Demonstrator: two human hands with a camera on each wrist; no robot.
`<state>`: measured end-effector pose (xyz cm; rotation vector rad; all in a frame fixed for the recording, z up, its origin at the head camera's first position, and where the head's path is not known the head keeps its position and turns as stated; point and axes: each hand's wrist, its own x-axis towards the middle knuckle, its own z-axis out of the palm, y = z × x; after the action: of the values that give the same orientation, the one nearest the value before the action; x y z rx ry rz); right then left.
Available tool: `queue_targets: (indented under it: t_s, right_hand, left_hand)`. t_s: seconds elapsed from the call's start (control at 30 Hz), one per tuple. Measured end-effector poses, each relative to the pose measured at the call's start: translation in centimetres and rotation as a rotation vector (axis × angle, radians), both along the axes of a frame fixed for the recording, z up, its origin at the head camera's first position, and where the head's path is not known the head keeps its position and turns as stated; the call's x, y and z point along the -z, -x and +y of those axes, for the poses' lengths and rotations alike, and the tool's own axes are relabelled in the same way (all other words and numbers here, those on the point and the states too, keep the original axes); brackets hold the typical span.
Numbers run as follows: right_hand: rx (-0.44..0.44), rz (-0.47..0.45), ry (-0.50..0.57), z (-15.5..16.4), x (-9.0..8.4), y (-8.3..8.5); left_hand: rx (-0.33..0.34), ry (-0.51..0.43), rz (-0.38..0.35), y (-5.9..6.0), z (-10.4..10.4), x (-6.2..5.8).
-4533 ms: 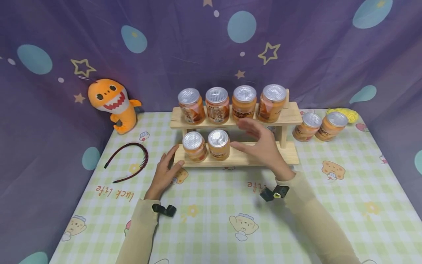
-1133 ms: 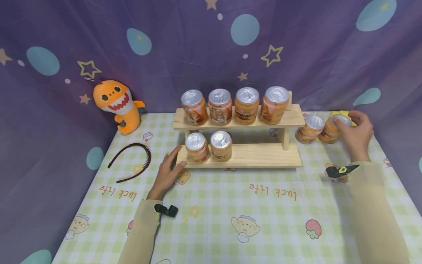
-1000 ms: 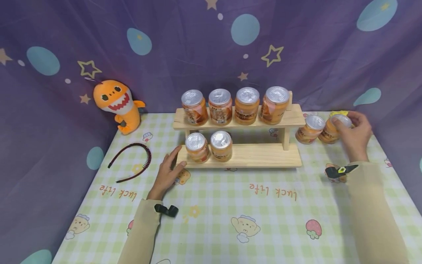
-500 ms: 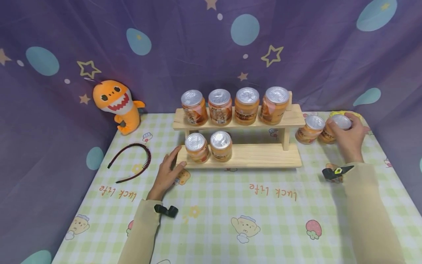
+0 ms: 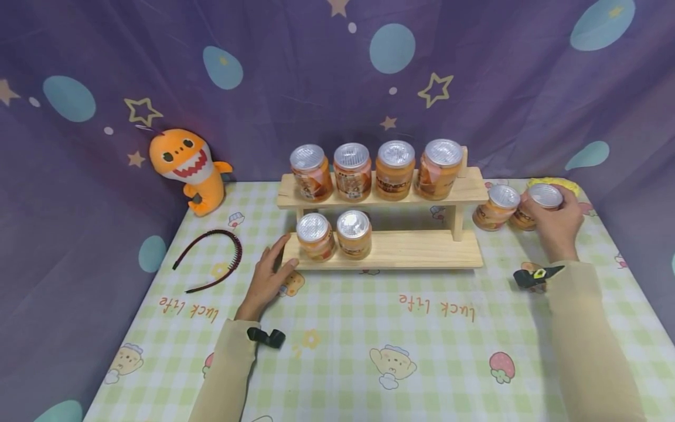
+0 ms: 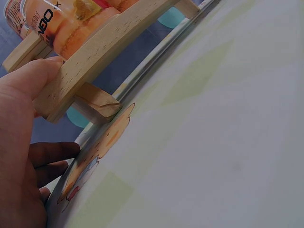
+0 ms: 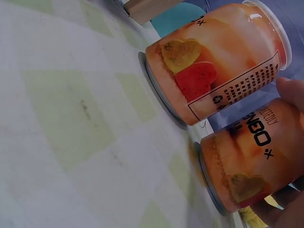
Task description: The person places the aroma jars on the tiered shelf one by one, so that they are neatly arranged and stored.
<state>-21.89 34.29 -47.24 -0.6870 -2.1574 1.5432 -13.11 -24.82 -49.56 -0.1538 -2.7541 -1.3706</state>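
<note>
Your right hand (image 5: 555, 220) has closed round the foil-lidded orange jar (image 5: 535, 205) on the checked tablecloth (image 5: 369, 328); left hand (image 5: 266, 275), fingers spread, steadies the smooth wooden rack (image 5: 401, 249) before star-print drapes.

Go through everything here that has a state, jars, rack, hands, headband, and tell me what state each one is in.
Jar in right hand: upright, lid on, gripped.
Loose jar beside it: upright, lid on, standing on the table.
Four top-shelf jars: upright, sealed.
Two lower-shelf jars: upright, sealed, at the left end.
Wooden rack: standing, lower shelf mostly bare.
Right hand: fingers curled round the jar.
Left hand: open, resting against the rack's left end.
Headband: lying flat.
Plush shark: upright.
</note>
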Motion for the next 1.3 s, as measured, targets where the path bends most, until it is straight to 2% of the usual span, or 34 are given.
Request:
queue_targets:
  t_s: [0.2,0.43,0.7,0.97,1.17,1.3]
  right_hand:
    - [0.022,0.025,0.030,-0.1,0.0,-0.2]
    - [0.068,0.012,0.040,-0.2,-0.3,-0.8]
    - [0.067,0.119,0.084,-0.8,-1.8,-1.4]
    - [0.075,0.115,0.108,-1.0,-3.1,-2.3]
    - [0.086,0.113,0.190,-0.8,-3.9,-3.1]
    - [0.092,0.152,0.228,-0.8,-4.2,-3.6]
  left_hand:
    - [-0.002,0.000,-0.004,-0.1,0.0,0.1]
    - [-0.004,-0.005,-0.007,-0.2,0.0,0.0]
    - [-0.007,-0.002,-0.019,-0.1,-0.1,-0.1]
    - [-0.005,0.006,0.000,-0.1,0.0,-0.1]
    - [-0.011,0.004,-0.004,0.0,0.0,0.0]
    - [-0.006,0.001,0.000,0.1,0.0,0.0]
